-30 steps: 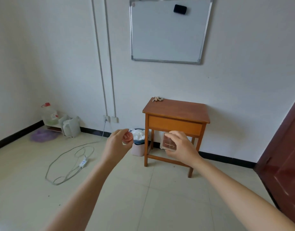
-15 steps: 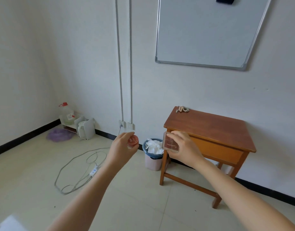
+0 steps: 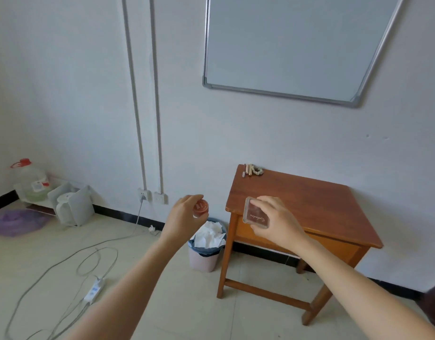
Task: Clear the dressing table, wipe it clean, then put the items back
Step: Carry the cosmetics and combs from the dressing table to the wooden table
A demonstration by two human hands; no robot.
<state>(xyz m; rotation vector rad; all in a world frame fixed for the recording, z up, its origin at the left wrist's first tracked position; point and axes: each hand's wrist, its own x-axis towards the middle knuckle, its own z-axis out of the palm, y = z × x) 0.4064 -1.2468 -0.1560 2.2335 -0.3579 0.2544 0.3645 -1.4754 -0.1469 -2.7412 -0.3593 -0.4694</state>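
A small wooden dressing table point(image 3: 317, 202) stands against the white wall. Several small tube-like items point(image 3: 252, 170) lie at its back left corner. My left hand point(image 3: 183, 215) grips a small round jar with a red lid point(image 3: 201, 208), held in the air left of the table. My right hand point(image 3: 276, 220) holds a flat clear case with a brown inside point(image 3: 255, 215) over the table's front left corner.
A pink waste bin point(image 3: 204, 256) full of crumpled tissue stands by the table's left leg. A power strip point(image 3: 93, 290) and its cable lie on the tiled floor. A water jug point(image 3: 29, 182) and a fan point(image 3: 71, 204) stand in the left corner. A whiteboard point(image 3: 292, 45) hangs above.
I have come closer to the table and it now looks larger. Both hands still hold the jar and the case, with the case now over the table's front left corner.
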